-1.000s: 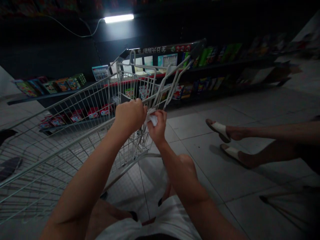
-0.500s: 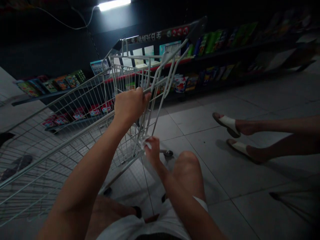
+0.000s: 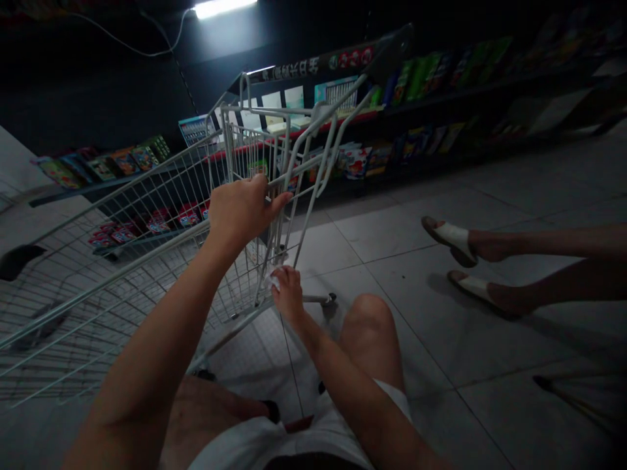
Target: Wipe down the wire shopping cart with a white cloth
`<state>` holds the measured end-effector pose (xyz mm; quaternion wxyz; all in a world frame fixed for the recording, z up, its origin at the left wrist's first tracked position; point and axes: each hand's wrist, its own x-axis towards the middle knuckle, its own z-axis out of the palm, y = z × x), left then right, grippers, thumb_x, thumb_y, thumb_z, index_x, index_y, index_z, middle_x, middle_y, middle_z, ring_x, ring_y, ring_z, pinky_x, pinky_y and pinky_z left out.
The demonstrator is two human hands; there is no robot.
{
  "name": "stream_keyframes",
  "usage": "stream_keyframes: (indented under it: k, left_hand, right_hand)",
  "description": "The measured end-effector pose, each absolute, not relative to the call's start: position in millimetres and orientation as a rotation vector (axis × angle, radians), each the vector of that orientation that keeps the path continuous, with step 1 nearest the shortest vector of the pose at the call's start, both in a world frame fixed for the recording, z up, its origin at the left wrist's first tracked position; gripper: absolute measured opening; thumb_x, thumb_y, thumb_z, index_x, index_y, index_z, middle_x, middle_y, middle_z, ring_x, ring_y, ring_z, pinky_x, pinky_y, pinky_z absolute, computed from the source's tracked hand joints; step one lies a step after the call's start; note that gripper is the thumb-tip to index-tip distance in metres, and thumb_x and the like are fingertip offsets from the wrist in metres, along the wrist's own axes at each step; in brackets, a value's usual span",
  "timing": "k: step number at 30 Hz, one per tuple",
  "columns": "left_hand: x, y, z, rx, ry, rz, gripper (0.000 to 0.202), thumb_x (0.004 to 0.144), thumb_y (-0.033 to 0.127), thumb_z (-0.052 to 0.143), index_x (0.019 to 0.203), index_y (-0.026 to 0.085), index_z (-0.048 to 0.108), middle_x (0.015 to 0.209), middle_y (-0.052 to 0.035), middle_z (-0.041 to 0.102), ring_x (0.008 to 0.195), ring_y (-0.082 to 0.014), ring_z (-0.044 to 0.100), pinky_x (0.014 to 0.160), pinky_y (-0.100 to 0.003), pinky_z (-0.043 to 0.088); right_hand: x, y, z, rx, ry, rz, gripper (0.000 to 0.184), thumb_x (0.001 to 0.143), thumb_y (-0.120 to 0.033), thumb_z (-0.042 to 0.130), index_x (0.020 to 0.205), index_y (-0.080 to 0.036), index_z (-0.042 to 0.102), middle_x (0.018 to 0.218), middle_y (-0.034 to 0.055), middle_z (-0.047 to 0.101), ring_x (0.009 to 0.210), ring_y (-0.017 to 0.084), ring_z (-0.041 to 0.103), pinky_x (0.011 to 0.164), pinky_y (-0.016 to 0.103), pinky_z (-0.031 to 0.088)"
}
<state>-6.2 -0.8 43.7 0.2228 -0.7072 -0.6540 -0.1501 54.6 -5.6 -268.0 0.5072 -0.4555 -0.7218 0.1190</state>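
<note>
A white wire shopping cart (image 3: 147,215) stands tilted in front of me on the tiled floor. My left hand (image 3: 242,212) is wrapped round a bar at the cart's upper rim. Lower down, my right hand (image 3: 287,294) presses a small white cloth (image 3: 272,281) against the cart's lower frame, fingers closed on it. My bare knee (image 3: 369,320) rises just right of that hand.
Another person's legs in white sandals (image 3: 453,238) stretch across the floor at right. Dark shelves (image 3: 431,98) with colourful packs run along the back, under a strip light (image 3: 223,8). A dark object (image 3: 17,260) lies at far left.
My right hand with the cloth has dropped from the cart's upper bar to its lower frame. My left hand has kept its grip on the rim.
</note>
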Motion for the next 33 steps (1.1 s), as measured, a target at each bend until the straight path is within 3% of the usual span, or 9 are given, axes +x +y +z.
stream_keyframes:
  k: [3,5,10,15,18,24,27,30,33]
  left_hand:
    - [-13,-3,43,-1.954,-1.82,-0.384,0.051,0.089,0.066,0.046,0.097,0.021,0.067,0.083,-0.0086,0.07,0.08,-0.0231,0.062,0.067,-0.033,0.036]
    - [-19,-5,44,-1.953,-1.82,-0.37,0.05,0.089,0.066,0.045,0.096,0.021,0.067,0.084,-0.0084,0.07,0.079,-0.0233,0.063,0.067,-0.033,0.036]
    - [-35,-11,46,-1.921,-1.84,-0.369,0.054,0.089,0.068,0.041,0.09,0.021,0.067,0.081,-0.0087,0.069,0.075,-0.024,0.063,0.065,-0.034,0.034]
    - [-50,-16,46,-1.93,-1.835,-0.379,0.053,0.089,0.067,0.042,0.086,0.021,0.068,0.076,-0.0077,0.068,0.071,-0.022,0.062,0.063,-0.032,0.034]
    - [-59,-19,46,-1.926,-1.808,-0.374,0.054,0.089,0.068,0.042,0.082,0.021,0.067,0.073,-0.0073,0.068,0.068,-0.0206,0.06,0.061,-0.031,0.032]
    - [-70,-23,46,-1.924,-1.798,-0.38,0.052,0.089,0.066,0.042,0.079,0.021,0.065,0.072,-0.0073,0.067,0.065,-0.0195,0.059,0.058,-0.031,0.027]
    - [-70,-26,47,-1.931,-1.818,-0.36,0.051,0.09,0.066,0.041,0.079,0.022,0.065,0.074,-0.0079,0.069,0.066,-0.0201,0.059,0.057,-0.031,0.026]
    - [-70,-28,47,-1.917,-1.829,-0.348,0.051,0.09,0.066,0.04,0.08,0.023,0.065,0.075,-0.0071,0.069,0.066,-0.0197,0.06,0.057,-0.031,0.026]
    - [-72,-29,45,-1.915,-1.812,-0.355,0.052,0.09,0.066,0.039,0.081,0.022,0.065,0.074,-0.0072,0.069,0.065,-0.0201,0.06,0.056,-0.031,0.025]
  right_hand:
    - [55,-32,-306,-1.071,-1.782,0.353,0.033,0.072,-0.003,0.057,0.097,-0.023,0.063,0.106,0.0058,0.058,0.102,0.021,0.056,0.091,0.037,0.053]
    - [62,-35,-299,-1.071,-1.727,0.364,0.03,0.074,-0.005,0.054,0.097,-0.022,0.063,0.104,0.0056,0.058,0.1,0.02,0.057,0.089,0.036,0.054]
    - [97,5,-185,-0.87,-1.403,0.087,0.025,0.082,-0.02,0.056,0.107,-0.023,0.057,0.117,0.0087,0.05,0.113,0.023,0.052,0.1,0.045,0.049]
    - [105,46,-80,-0.741,-1.381,-0.064,0.029,0.083,-0.017,0.053,0.111,-0.023,0.055,0.121,0.008,0.043,0.118,0.024,0.047,0.105,0.05,0.045]
    - [85,48,-98,-0.795,-1.426,-0.054,0.031,0.082,-0.015,0.055,0.111,-0.023,0.058,0.121,0.0087,0.043,0.116,0.024,0.046,0.101,0.047,0.047]
    - [51,6,-247,-1.019,-1.707,0.217,0.03,0.075,-0.01,0.061,0.102,-0.021,0.065,0.116,0.0107,0.052,0.113,0.025,0.049,0.101,0.047,0.049]
    - [54,-13,-287,-0.963,-1.823,0.329,0.03,0.069,-0.005,0.061,0.093,-0.022,0.068,0.107,0.0075,0.058,0.104,0.022,0.055,0.091,0.04,0.056]
    - [71,-12,-267,-0.882,-1.823,0.377,0.025,0.069,-0.006,0.058,0.086,-0.023,0.067,0.098,0.0033,0.059,0.096,0.018,0.059,0.085,0.034,0.057]
    - [97,10,-190,-0.877,-1.692,0.302,0.027,0.078,-0.014,0.056,0.103,-0.022,0.063,0.112,0.0062,0.053,0.112,0.021,0.054,0.1,0.042,0.051]
